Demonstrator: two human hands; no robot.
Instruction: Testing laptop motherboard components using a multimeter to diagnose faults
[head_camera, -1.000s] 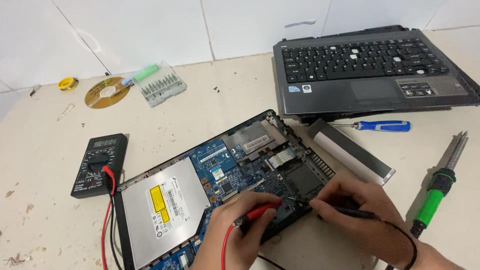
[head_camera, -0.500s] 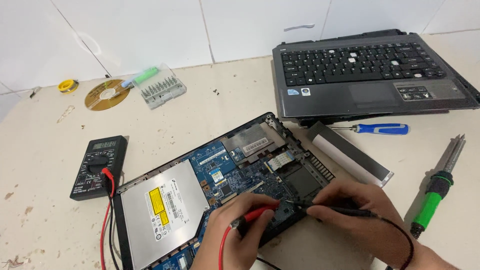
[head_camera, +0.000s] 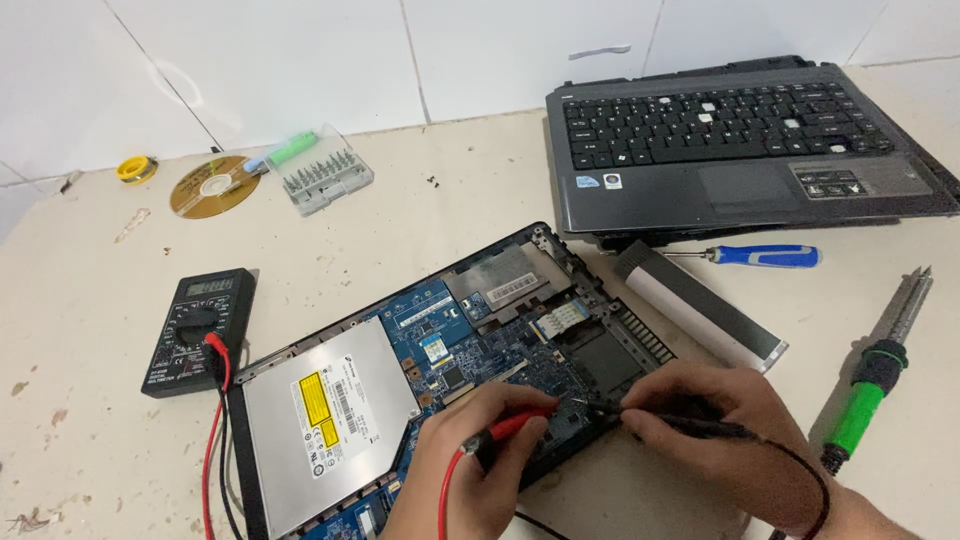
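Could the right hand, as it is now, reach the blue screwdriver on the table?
Probably yes. The blue screwdriver lies in the open beyond the right hand, with only a flat grey strip between them. But that hand holds the black probe, so it would have to put it down first.

The left hand (head_camera: 478, 470) and right hand (head_camera: 728, 440) ran off the bottom edge at the wrists. Their fingers covered both probe tips, so contact with the blue circuit board (head_camera: 470, 350) was perhaps there, hard to call. The opened laptop base (head_camera: 300, 420) was cropped below. The multimeter (head_camera: 198, 330) screen was too small to read.
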